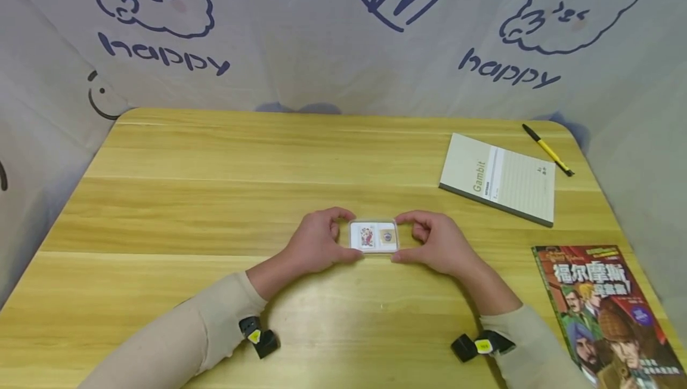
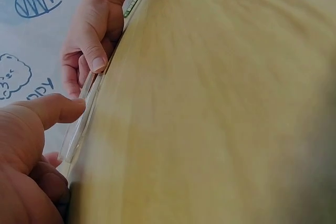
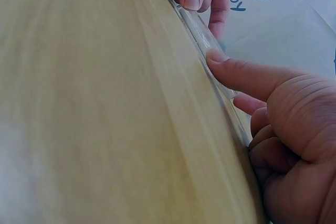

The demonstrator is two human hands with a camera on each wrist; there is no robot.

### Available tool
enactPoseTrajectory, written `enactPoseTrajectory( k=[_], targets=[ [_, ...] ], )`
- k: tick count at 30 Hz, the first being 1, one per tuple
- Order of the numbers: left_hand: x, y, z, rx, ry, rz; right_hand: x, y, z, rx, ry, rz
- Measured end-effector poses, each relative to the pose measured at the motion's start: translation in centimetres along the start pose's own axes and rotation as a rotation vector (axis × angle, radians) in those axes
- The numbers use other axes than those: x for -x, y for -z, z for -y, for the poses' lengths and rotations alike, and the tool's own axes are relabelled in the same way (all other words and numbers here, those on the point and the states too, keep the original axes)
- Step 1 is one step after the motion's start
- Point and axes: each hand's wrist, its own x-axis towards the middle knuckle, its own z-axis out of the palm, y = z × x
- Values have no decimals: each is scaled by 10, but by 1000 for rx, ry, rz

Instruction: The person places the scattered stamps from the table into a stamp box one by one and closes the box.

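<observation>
A small flat clear plastic case (image 1: 374,247) with a white insert is at the middle of the table. A red-and-white stamp-like picture (image 1: 367,236) shows in its left half, and a tan square with a small round emblem (image 1: 387,237) in its right half. My left hand (image 1: 318,241) pinches the case's left end between thumb and forefinger. At the right end, my right hand (image 1: 442,244) grips it the same way. Both wrist views show the case edge-on, low against the tabletop; whether it touches the wood I cannot tell.
On the right of the wooden table (image 1: 214,156) lies a beige notebook (image 1: 515,189), with a yellow-and-black pen (image 1: 550,151) beyond it. An illustrated comic-style book (image 1: 606,311) lies nearer, by my right forearm. A printed white cloth (image 1: 322,37) hangs behind the table.
</observation>
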Motion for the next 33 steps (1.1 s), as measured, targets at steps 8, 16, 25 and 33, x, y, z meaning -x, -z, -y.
enactPoseTrajectory(
  k=[8,16,25,33],
  targets=[
    [-2,-1,1,-25,1,13,1,1,1,12,17,3],
    [-1,0,0,-38,4,20,1,1,2,34,27,-10],
    [0,0,1,-62,-15,18,1,-1,1,53,67,-24],
    [0,-1,3,-46,-22,16,2,-1,0,34,71,-31]
  ],
)
